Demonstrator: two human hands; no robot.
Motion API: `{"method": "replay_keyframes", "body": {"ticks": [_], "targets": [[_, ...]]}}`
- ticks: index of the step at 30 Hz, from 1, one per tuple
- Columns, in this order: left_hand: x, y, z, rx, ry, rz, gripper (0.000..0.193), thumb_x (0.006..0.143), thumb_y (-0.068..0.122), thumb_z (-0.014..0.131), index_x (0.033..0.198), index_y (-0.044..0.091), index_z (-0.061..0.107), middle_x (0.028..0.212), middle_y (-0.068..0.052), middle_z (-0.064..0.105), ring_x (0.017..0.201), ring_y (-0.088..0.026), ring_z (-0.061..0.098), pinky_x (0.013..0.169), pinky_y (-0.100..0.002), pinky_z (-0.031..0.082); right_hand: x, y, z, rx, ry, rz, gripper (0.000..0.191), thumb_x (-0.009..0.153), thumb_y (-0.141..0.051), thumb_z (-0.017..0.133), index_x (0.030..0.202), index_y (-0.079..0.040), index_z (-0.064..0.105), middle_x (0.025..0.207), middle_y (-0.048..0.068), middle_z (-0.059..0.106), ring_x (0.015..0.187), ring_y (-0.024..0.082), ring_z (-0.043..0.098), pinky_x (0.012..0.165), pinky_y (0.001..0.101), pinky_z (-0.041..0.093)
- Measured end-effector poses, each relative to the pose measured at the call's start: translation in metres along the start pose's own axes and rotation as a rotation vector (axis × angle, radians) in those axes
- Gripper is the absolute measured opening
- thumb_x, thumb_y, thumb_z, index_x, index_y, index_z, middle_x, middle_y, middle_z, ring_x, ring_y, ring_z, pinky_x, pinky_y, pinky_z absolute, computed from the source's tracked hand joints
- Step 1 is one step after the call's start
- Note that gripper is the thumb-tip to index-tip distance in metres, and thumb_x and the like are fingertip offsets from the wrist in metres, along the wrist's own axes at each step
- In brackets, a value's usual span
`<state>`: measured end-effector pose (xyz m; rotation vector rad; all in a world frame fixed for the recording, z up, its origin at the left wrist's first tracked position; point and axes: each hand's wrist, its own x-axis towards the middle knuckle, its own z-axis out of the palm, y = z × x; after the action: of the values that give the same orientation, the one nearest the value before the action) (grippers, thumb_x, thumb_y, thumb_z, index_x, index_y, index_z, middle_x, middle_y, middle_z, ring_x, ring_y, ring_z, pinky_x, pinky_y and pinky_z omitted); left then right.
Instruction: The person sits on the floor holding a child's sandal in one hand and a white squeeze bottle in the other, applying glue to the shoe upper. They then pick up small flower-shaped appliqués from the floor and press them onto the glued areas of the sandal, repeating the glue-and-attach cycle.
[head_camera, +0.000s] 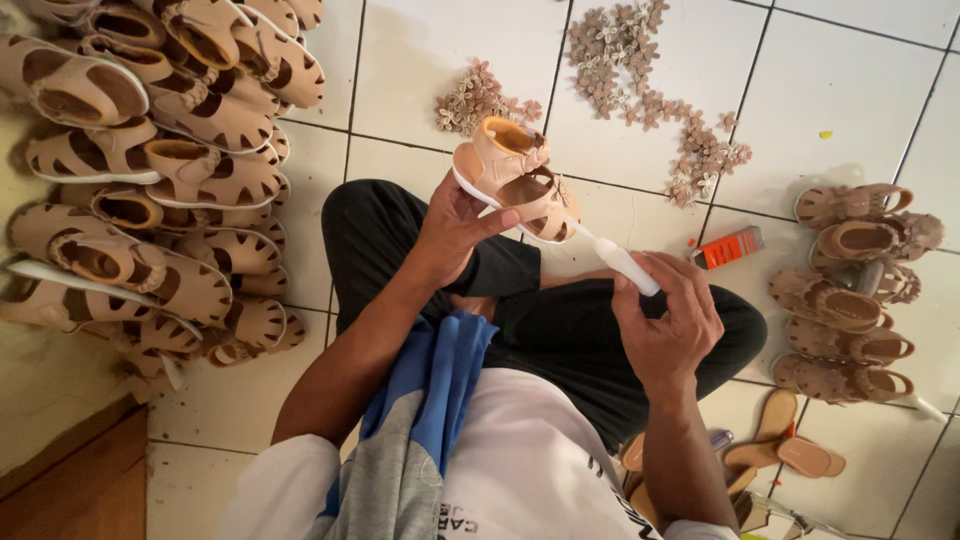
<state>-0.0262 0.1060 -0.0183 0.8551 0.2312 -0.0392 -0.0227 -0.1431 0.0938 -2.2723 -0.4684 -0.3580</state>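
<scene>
My left hand (455, 228) grips a small beige child's sandal (512, 178) by its sole, holding it up over my crossed legs. My right hand (668, 322) holds a small white glue tube (625, 265) whose thin nozzle touches the sandal's front strap. I am sitting on a white tiled floor in black trousers.
A big heap of beige sandals (160, 170) lies at the left. More sandals (850, 290) stand in a row at the right. Loose flower-shaped decorations (640, 70) are scattered on the tiles ahead, a second cluster (478, 98) nearer. An orange box (728, 247) lies by my right knee.
</scene>
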Motion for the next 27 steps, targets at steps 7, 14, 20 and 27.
{"method": "replay_keyframes", "body": {"ticks": [7, 14, 20, 27], "targets": [[-0.0017, 0.001, 0.0002, 0.017, 0.01, -0.02, 0.074, 0.086, 0.0, 0.084, 0.148, 0.002, 0.043, 0.147, -0.011, 0.055, 0.141, -0.024, 0.052, 0.122, -0.041, 0.044, -0.0016, -0.0002, 0.001, -0.037, -0.005, 0.01, 0.026, 0.092, -0.001, 0.083, 0.115, -0.004, 0.072, 0.112, 0.011, 0.074, 0.1, 0.023, 0.074, 0.085, 0.0316, 0.059], [-0.0019, 0.001, 0.001, 0.022, 0.003, -0.017, 0.075, 0.086, 0.0, 0.084, 0.148, 0.002, 0.043, 0.146, -0.011, 0.055, 0.14, -0.024, 0.052, 0.121, -0.041, 0.045, -0.0025, 0.0004, 0.0014, -0.044, -0.007, -0.001, 0.026, 0.092, -0.001, 0.082, 0.116, -0.004, 0.071, 0.114, 0.012, 0.074, 0.104, 0.024, 0.075, 0.088, 0.0318, 0.059], [-0.0011, -0.0004, 0.0009, 0.006, 0.03, -0.073, 0.075, 0.086, -0.001, 0.083, 0.148, 0.001, 0.042, 0.145, -0.012, 0.055, 0.14, -0.025, 0.053, 0.12, -0.043, 0.048, -0.0031, 0.0021, -0.0004, -0.012, 0.018, 0.075, 0.022, 0.092, 0.0, 0.082, 0.112, -0.001, 0.071, 0.11, 0.012, 0.075, 0.095, 0.021, 0.075, 0.074, 0.0276, 0.055], [-0.003, -0.0001, 0.0013, -0.008, 0.007, -0.038, 0.077, 0.085, -0.001, 0.084, 0.149, 0.001, 0.042, 0.147, -0.012, 0.054, 0.14, -0.024, 0.052, 0.12, -0.041, 0.046, -0.0033, 0.0035, 0.0005, -0.028, -0.008, 0.004, 0.024, 0.094, -0.001, 0.082, 0.115, -0.003, 0.07, 0.114, 0.01, 0.074, 0.103, 0.023, 0.075, 0.087, 0.0308, 0.059]]}}
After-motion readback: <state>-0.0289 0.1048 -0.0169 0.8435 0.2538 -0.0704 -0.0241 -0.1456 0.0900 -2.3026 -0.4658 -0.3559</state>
